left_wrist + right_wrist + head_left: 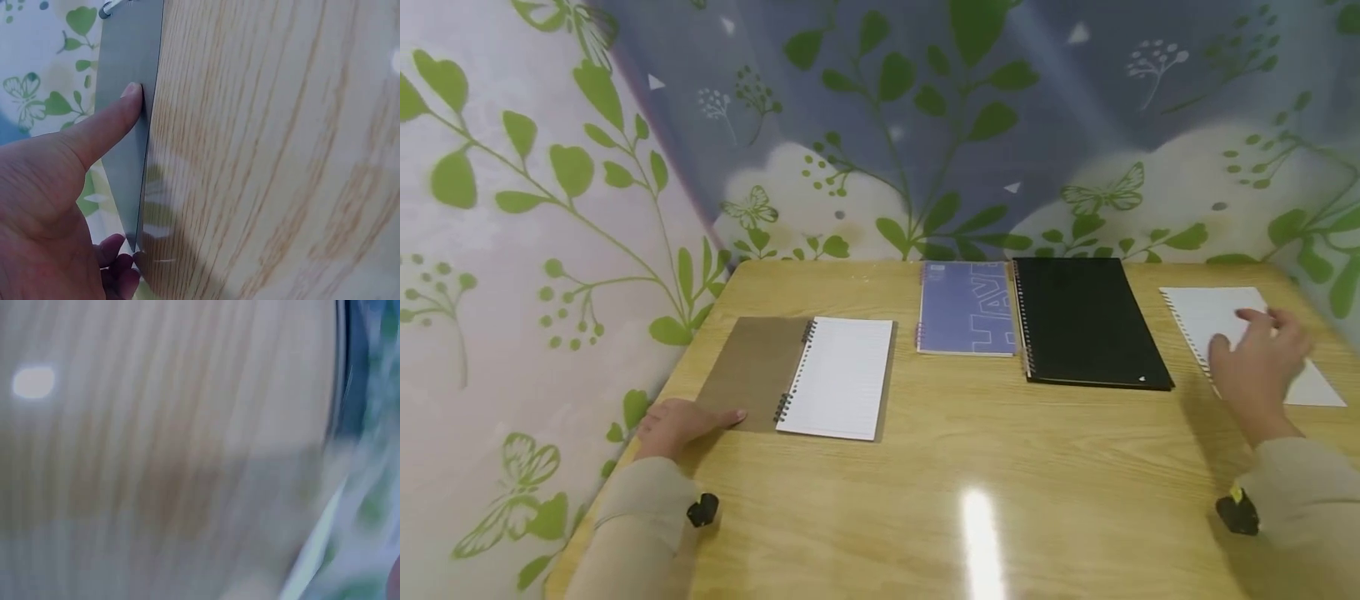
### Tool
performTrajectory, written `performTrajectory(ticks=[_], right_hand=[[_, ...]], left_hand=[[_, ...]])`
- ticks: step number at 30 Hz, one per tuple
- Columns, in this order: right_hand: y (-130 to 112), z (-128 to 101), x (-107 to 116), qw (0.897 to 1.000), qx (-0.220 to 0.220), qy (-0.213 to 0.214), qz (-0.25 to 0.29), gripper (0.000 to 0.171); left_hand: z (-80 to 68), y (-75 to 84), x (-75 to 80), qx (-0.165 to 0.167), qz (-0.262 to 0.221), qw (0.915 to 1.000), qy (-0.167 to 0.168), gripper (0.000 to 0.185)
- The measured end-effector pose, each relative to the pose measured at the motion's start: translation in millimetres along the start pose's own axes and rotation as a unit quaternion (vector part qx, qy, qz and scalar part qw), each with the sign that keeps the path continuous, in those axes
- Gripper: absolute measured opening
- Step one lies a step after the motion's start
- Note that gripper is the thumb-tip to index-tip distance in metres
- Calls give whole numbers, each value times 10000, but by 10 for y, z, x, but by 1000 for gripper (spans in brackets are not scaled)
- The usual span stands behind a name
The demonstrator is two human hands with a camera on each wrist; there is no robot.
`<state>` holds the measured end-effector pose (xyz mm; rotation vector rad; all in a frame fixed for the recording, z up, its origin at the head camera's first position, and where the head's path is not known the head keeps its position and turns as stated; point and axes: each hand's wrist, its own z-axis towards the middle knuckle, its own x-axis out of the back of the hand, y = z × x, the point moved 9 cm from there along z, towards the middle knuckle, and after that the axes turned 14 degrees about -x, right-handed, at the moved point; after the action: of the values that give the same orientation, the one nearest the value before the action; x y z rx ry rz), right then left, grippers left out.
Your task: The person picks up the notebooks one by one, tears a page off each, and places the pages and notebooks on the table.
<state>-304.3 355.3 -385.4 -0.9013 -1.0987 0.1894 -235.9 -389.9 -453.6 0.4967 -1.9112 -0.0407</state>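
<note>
Left hand (pixel 673 427) flat, thumb on brown cover (pixel 752 367).

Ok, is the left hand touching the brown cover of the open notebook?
Touching. In the left wrist view the left hand has its thumb pressed on the edge of the brown cover; the head view agrees.

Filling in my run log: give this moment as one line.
left hand: thumb on open brown notebook | right hand: over white notebook, blurred | table
</note>
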Motion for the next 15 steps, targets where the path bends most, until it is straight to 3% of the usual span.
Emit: performTrajectory(ticks=[1, 3, 6, 8, 11, 15], right_hand=[[-239, -108, -90, 9986, 494, 15, 207, 41], [-716, -400, -324, 9855, 1624, -128, 480, 32], [-1324, -995, -743, 9448, 3187, -512, 561, 21], [-1623, -1414, -1049, 9159, 3886, -942, 361, 17], [-1919, -1980, -1496, 8767, 4417, -1902, -111, 18], [-2089, -2519, -1987, 8312, 4444, -3251, -775, 36]], left_hand=[[8, 13, 3, -41, 25, 10000, -5, 137], [20, 34, 8, -100, 57, 9999, -12, 135], [20, 45, 12, -88, 32, 10000, -7, 132], [15, 59, 20, -99, 43, 9999, -7, 129], [-2, 67, 17, 8, -207, 9998, -16, 126], [-38, 30, -2, 345, -724, 9968, -25, 128]])
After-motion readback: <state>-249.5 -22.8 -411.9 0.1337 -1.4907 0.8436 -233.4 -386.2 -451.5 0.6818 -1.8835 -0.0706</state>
